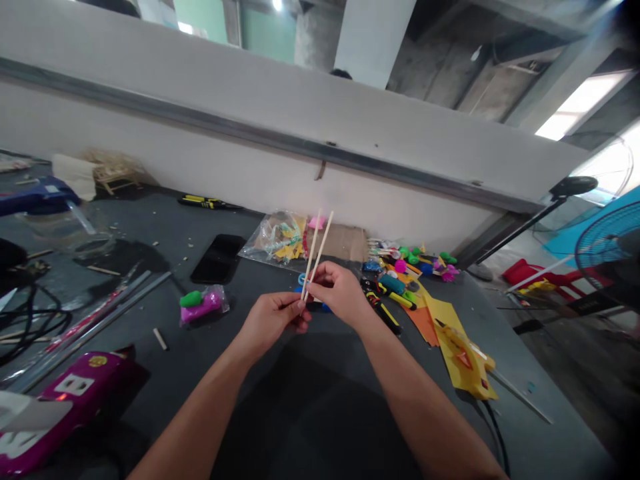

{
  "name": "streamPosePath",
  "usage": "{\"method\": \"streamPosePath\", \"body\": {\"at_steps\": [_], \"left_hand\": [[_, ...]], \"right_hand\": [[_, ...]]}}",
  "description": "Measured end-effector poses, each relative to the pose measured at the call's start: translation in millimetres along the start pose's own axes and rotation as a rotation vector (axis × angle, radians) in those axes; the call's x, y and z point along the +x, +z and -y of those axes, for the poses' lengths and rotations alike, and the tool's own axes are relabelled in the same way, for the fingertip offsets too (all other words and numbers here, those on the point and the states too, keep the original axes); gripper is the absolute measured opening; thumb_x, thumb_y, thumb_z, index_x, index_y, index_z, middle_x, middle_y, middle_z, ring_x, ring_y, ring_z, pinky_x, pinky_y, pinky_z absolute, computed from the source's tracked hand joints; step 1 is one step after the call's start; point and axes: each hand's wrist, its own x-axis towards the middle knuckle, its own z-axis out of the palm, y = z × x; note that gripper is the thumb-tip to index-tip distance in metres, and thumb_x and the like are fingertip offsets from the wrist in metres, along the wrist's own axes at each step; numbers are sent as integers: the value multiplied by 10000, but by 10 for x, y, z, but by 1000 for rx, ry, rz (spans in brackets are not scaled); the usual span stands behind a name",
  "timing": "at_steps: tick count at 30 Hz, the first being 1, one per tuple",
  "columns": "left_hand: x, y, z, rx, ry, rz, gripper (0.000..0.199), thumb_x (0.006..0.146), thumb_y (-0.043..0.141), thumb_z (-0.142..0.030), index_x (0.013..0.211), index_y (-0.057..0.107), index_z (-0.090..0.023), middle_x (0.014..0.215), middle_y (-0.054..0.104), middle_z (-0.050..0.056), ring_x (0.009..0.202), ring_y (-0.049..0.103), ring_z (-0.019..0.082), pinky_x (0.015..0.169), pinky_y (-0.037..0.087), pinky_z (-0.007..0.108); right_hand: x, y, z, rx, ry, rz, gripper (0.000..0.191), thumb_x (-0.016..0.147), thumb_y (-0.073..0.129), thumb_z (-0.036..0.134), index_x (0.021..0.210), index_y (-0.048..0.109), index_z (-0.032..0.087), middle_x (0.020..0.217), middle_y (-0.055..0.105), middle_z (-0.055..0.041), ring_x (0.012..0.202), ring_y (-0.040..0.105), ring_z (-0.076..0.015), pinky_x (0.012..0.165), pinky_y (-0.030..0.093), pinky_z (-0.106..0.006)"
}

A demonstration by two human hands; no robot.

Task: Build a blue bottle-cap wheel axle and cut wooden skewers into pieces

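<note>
Two thin, pale wooden sticks (321, 247) rise side by side from my hands, their tops slightly apart and their lower ends close together. My left hand (275, 313) pinches them at the bottom between thumb and fingers. Just above, my right hand (336, 292) is closed around the sticks with its thumb across them. Both hands are over the middle of the dark table (310, 400). Something blue shows behind the fingers, partly hidden. Beyond the sticks lie a clear plastic bag (270, 237) with yellow and teal bits and a piece of brown cardboard (345, 241).
A black phone (218, 259) and purple and green clay packs (203, 303) lie left. At right are yellow-black cutters (383, 310), coloured clay (413, 255), yellow paper (445, 313) and a yellow glue gun (465, 363) with a cord. A white partition (225, 160) bounds the back.
</note>
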Motion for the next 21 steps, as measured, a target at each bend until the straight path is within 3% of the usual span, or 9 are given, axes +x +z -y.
{"method": "streamPosePath", "body": {"at_steps": [6, 12, 21], "left_hand": [[-34, 27, -14, 23, -22, 67, 210, 714, 664, -348, 767, 685, -146, 588, 622, -10, 489, 574, 95, 555, 497, 244], [-78, -6, -22, -144, 29, 130, 255, 738, 669, -337, 931, 698, -172, 826, 718, 56, 647, 650, 129, 650, 535, 270], [-87, 95, -27, 27, 189, -125, 187, 702, 688, -297, 798, 711, -138, 684, 713, 47, 549, 635, 133, 587, 532, 253]], "right_hand": [[7, -29, 6, 113, 58, 53, 167, 698, 665, 317, 762, 633, 166, 644, 616, 10, 562, 561, -107, 541, 455, -230], [21, -126, 122, 375, 120, -91, 218, 649, 725, 347, 718, 637, 160, 609, 615, 12, 501, 511, -80, 481, 425, -203], [6, -108, 133, 455, 164, -15, 226, 639, 740, 354, 709, 644, 161, 607, 605, 17, 513, 515, -80, 495, 427, -206]]}}
